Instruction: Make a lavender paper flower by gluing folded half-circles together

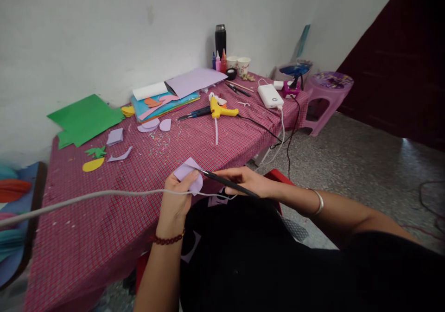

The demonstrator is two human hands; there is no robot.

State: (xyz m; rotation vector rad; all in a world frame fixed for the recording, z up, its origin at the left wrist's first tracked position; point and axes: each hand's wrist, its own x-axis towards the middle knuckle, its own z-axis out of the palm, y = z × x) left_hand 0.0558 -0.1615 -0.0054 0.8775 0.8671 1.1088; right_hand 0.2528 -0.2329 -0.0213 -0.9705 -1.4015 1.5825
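Note:
Held between the thumb and fingers of my left hand [179, 196] is a folded piece of lilac paper [189, 166]. My right hand [248, 182] is closed round a pair of black scissors [229, 182], whose tips meet the paper close to my left thumb. A white cable [114, 192] runs across in front of my left hand. Lilac paper scraps [218, 198] lie on my lap below the hands. On the table nearby are rounded lilac pieces [149, 125], a curved lilac offcut [120, 155] and a yellow cut-out [93, 164].
A yellow glue gun [222, 110] stands on the checked tablecloth [132, 219], its cord trailing right. Green sheets [86, 119] and stacked coloured paper [167, 105] lie along the wall. Farther right are a white power bank [270, 96], paper cups [244, 65] and a pink stool [328, 98].

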